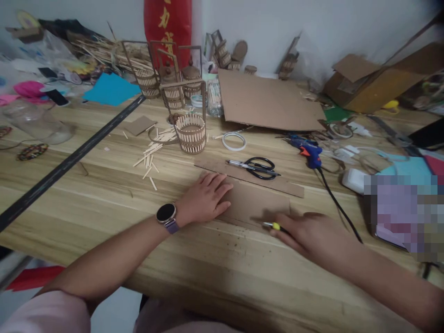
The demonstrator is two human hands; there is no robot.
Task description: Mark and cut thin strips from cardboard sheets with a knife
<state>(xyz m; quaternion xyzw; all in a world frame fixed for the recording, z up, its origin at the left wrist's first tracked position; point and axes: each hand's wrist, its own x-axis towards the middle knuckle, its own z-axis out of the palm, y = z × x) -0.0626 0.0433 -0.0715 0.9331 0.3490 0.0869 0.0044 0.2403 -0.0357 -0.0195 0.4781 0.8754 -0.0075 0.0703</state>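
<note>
Resting the left hand (pixel 204 199), open and with fingers a little spread, on a flat piece of brown cardboard (pixel 255 203) near the front edge of the surface (pixel 194 263). Wearing a watch (pixel 166 212) on the same wrist. Gripping in the right hand (pixel 308 231) a small knife (pixel 276 226) with a yellow collar, with its metal tip turned toward the left, at the near side of this cardboard; cannot tell if touching. Having just behind, farther from the front edge, a narrow cardboard strip (pixel 290 187) carrying scissors (pixel 264 160) and a pen (pixel 237 164). Showing toward the back edge a basket (pixel 190 136) beside thin sticks (pixel 151 152), and, more to the right, a blue glue gun (pixel 314 156).
</note>
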